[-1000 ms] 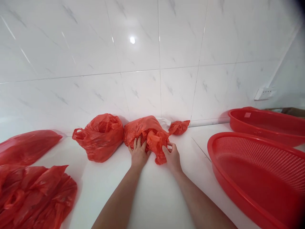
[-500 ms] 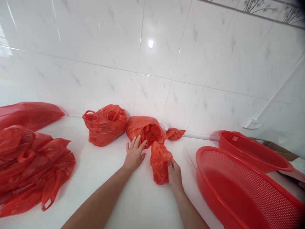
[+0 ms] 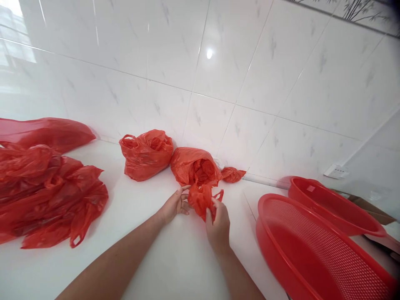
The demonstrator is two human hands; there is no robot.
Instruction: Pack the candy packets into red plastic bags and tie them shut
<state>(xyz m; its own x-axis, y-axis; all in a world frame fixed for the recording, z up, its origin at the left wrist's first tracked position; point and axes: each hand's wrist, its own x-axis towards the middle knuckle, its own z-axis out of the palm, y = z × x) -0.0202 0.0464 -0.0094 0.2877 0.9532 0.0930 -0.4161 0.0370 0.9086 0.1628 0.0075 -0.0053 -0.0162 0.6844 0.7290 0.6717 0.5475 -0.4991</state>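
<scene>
A small crumpled red plastic bag is between my two hands, in front of the larger bags. My right hand pinches its right side, near a loop handle that sticks up. My left hand is at the bag's left edge with its fingers apart; whether the fingertips touch the plastic I cannot tell. Just behind lies a stuffed red plastic bag on its side, its mouth facing me and showing more crumpled red plastic inside.
An upright full red bag and a small knotted red bag stand by the tiled wall. A heap of red bags covers the left. At right are a red mesh basket and a red basin.
The small bag has moved up and left, towards the stuffed bag's mouth, and its handle now shows. My left hand has drawn down and turned in towards it. The view has shifted slightly.
</scene>
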